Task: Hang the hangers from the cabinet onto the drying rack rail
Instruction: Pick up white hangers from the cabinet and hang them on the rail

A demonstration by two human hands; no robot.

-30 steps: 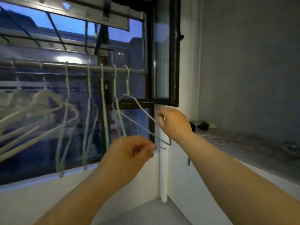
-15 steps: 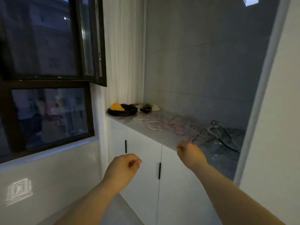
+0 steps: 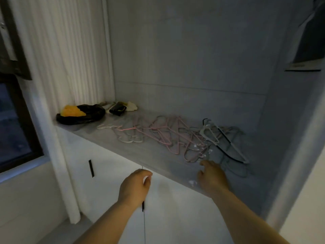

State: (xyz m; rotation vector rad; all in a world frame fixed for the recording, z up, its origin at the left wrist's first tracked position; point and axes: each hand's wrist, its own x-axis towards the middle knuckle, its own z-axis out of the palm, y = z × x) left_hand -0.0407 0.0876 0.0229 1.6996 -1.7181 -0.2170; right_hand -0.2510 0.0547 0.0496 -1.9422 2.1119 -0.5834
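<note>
A tangle of thin pink hangers lies on the grey cabinet top. To its right lie several grey and black hangers. My right hand reaches over the front of the cabinet top, fingers loosely spread, just short of the nearest pink hanger, holding nothing. My left hand hovers lower, in front of the white cabinet doors, fingers loosely curled and empty. The drying rack rail is out of view.
A black bag with something yellow and small dark items sit at the back left of the cabinet top. A dark window frame is at the left; a wall edge closes the alcove on the right.
A second ago both hands were at the rail with a green hanger. The view has since swung right to the cabinet, and my right hand has reached closer to the hanger pile.
</note>
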